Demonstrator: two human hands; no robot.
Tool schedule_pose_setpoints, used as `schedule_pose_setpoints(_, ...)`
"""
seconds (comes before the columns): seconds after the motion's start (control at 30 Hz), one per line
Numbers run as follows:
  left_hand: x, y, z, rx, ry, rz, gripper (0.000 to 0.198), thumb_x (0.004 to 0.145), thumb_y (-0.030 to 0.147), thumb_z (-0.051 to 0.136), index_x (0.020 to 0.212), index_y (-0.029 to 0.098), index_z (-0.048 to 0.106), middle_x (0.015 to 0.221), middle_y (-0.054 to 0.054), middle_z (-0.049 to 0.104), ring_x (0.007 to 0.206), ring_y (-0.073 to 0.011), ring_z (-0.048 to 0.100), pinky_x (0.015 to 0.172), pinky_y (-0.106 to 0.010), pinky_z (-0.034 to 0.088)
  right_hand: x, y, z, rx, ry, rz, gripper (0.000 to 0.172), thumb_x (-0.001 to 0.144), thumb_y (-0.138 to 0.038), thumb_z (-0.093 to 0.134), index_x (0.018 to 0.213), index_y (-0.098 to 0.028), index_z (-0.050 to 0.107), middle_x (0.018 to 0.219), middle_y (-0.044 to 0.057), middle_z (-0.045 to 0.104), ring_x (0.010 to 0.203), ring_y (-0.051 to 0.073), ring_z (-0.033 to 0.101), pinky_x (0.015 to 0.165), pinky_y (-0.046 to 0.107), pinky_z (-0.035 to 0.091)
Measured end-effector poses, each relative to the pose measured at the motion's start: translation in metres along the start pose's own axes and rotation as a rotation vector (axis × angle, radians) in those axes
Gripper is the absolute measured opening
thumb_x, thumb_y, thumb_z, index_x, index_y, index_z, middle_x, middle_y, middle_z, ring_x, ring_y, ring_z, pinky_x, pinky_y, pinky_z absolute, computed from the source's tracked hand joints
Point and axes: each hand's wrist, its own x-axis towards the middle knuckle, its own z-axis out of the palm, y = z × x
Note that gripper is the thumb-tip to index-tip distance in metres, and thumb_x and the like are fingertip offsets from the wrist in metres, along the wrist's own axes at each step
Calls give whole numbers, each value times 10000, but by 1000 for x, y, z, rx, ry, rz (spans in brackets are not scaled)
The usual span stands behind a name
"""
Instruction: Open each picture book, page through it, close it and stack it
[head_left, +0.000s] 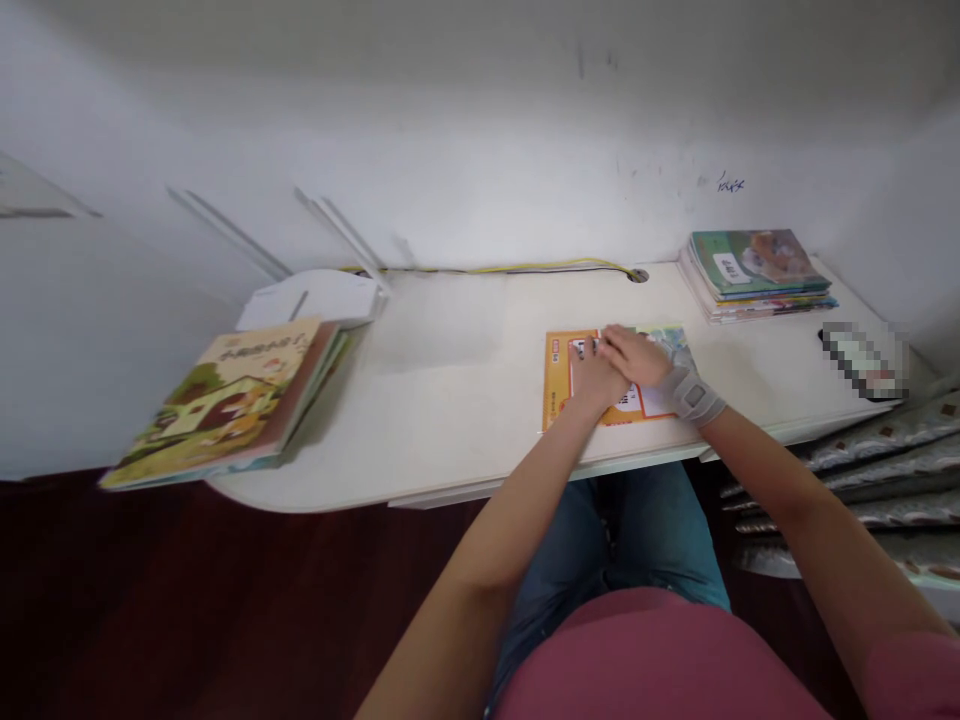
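Rests left hand (598,376) and right hand (636,358) on an orange-bordered book (636,403) near the front edge of the white desk (442,400).
Shows the book lying flat, rectangular, long axis running side to side along that edge; cannot tell which way the cover's top points under the hands; extends left grip loosely, palm down, on the printed paper; lays right grip, likewise uncurled, over the left, clasping nothing visible; wears a pale, smooth wristband (696,397); includes a stack of thin, glossy books (757,278) at right, thicker picture books (229,405) at the desk's rounded left end.
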Motion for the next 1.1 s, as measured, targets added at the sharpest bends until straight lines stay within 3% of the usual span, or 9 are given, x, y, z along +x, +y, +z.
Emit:
schedule_pose_setpoints(0.13,4,-19,-5,13,54,103,520,913,314,327,1407,181,420,1428,-111,452,1298,-280,373,1085,-423,257,2,-6,15,97,27,-81,512,982,-425,265,1350,-121,449,1369,155,514,1271,228,453,1050,393,360)
schedule_pose_setpoints(0.3,8,-40,-12,29,116,51,476,938,385,307,1342,208,486,1364,-109,500,1242,-270,429,1041,-411,311,-6,32,8,25,-17,-167,443,962,-346,353,1274,-90,537,1307,165,550,1220,248,478,1059,401,350)
schedule_pose_setpoints(0.43,8,-63,-15,55,161,53,445,941,383,300,1305,240,511,1305,-91,547,1198,-264,465,1004,-410,346,-9,54,2,13,29,-155,365,933,-283,409,1193,-107,595,1188,157,596,1103,249,525,998,397,395)
schedule_pose_setpoints(0.6,0,-83,-13,42,233,-146,448,922,411,341,1240,163,538,1277,-143,572,1176,-283,496,978,-427,371,-13,67,-1,-34,66,-71,335,924,-256,412,1141,-124,629,1083,135,617,994,244,535,936,378,407)
schedule_pose_setpoints(0.73,-3,-89,-12,-8,243,-256,485,895,458,398,1195,107,547,1335,-195,532,1281,-326,421,1049,-499,303,-12,71,-2,-73,56,-34,332,920,-247,417,1130,-130,645,1081,125,626,964,240,534,895,361,401)
schedule_pose_setpoints(0.83,-2,-96,-14,-140,237,-274,383,888,404,418,1097,143,604,1343,-164,541,1284,-301,436,1080,-490,285,-9,72,-2,-71,36,-3,309,913,-242,437,1099,-147,665,1044,109,641,940,233,540,867,349,399)
schedule_pose_setpoints(0.93,1,-106,-18,-377,253,-305,320,858,358,447,1014,161,645,1241,-138,619,1184,-266,534,1038,-424,365,-7,71,-4,-39,33,21,289,904,-227,447,1061,-149,677,1031,105,652,941,229,546,858,340,398)
schedule_pose_setpoints(1.0,4,-111,-21,-586,272,-354,333,833,365,473,1032,160,646,1107,-120,674,1040,-246,610,938,-388,448,-7,71,-5,-15,45,30,284,903,-224,445,1045,-145,679,1029,107,656,947,229,549,862,336,400)
schedule_pose_setpoints(1.1,9,-114,-26,-877,303,-394,480,776,372,558,1210,168,568,863,-49,686,776,-193,644,741,-331,506,-8,72,-5,9,57,45,287,904,-233,442,1045,-142,675,1024,113,657,953,230,552,872,338,402)
